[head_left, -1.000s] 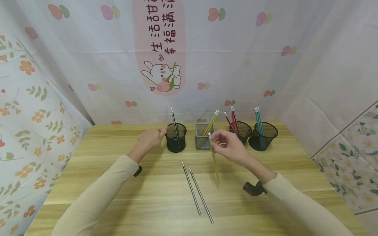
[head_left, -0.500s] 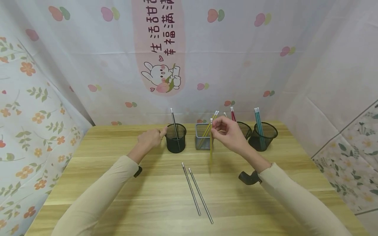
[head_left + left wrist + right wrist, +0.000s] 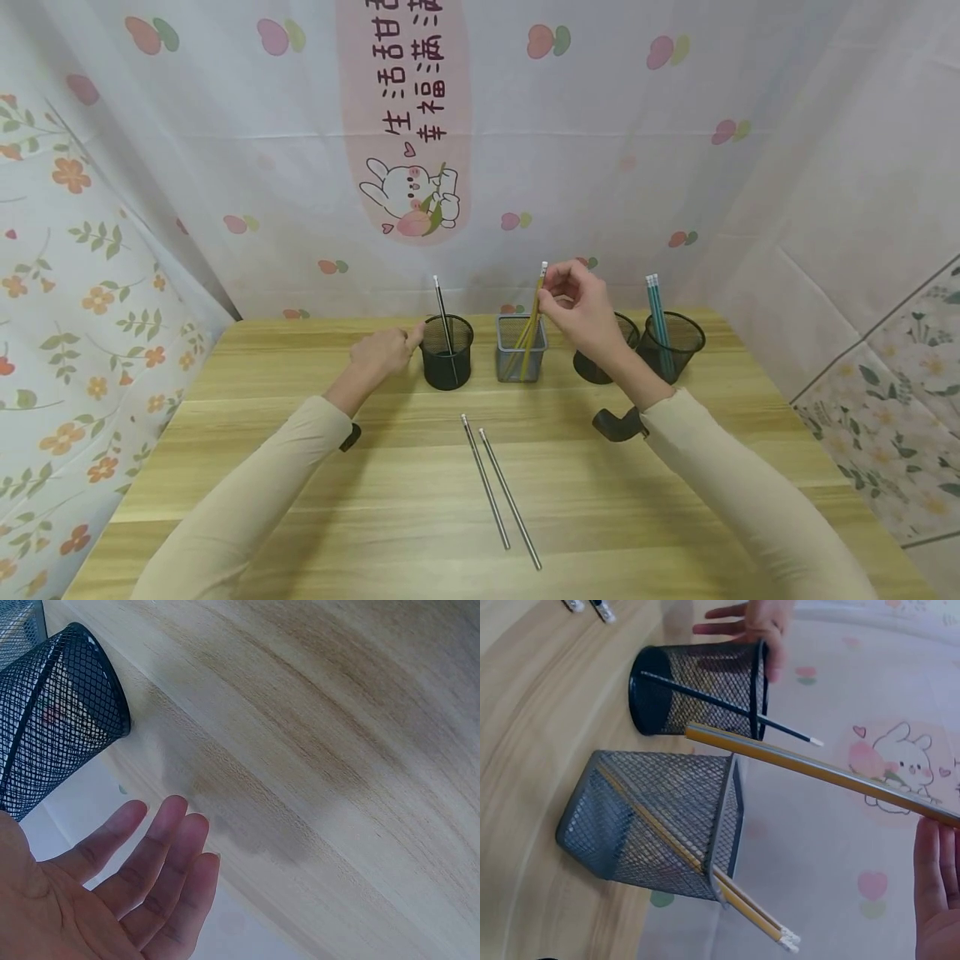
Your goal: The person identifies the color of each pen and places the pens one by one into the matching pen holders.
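In the head view my right hand (image 3: pixel 581 308) pinches a yellow pencil (image 3: pixel 817 769) near its white eraser end, holding it above the grey square mesh pen holder (image 3: pixel 510 367). The right wrist view shows the pencil's lower end at about the holder's rim level, not inside it. Two other yellow pencils (image 3: pixel 754 915) lean inside that holder. My left hand (image 3: pixel 378 354) is beside the black round mesh pen holder (image 3: pixel 447 373), its thumb at the rim and its fingers loosely extended. One black pencil (image 3: pixel 441 300) leans in the black holder.
Two dark silvery pencils (image 3: pixel 486 482) lie side by side on the wooden table (image 3: pixel 405 517). To the right, a black mesh cup (image 3: pixel 588 367) is partly hidden by my right hand; another black cup (image 3: pixel 678 354) holds teal pencils (image 3: pixel 655 304). A printed curtain (image 3: pixel 300 192) hangs behind.
My right hand has raised the yellow pencil from above the table and moved it away from me, over the grey holder. The left hand has stayed in place.
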The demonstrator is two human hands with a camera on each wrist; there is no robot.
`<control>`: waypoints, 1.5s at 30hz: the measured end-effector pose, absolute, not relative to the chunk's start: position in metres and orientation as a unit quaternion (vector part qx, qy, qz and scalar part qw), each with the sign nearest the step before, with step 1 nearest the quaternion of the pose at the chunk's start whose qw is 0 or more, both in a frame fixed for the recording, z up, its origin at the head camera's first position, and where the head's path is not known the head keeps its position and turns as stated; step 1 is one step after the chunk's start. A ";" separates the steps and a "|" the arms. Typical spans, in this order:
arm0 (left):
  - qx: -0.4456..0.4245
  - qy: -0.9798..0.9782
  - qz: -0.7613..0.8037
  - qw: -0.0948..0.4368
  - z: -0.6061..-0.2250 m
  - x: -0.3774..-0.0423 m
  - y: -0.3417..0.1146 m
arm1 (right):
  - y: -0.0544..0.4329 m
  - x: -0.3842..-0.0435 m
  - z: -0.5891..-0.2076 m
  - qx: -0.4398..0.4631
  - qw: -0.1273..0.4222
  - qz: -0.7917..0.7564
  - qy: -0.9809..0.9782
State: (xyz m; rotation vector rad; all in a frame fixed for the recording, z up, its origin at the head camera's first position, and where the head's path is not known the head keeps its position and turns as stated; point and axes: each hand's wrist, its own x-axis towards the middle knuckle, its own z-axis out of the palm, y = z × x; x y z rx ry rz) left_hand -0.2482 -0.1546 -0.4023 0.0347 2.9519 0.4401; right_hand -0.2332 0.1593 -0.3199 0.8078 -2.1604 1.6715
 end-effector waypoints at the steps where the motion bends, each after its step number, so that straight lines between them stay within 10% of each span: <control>1: 0.011 0.986 0.149 0.078 -0.402 -0.248 -0.155 | 0.158 -0.232 -0.316 0.279 0.152 0.583 -0.748; 30: 0.010 0.987 0.142 0.074 -0.401 -0.247 -0.154 | 0.154 -0.257 -0.303 0.234 0.236 0.609 -0.720; 45: 0.012 0.986 0.148 0.074 -0.404 -0.249 -0.155 | 0.162 -0.253 -0.339 0.226 0.151 0.565 -0.779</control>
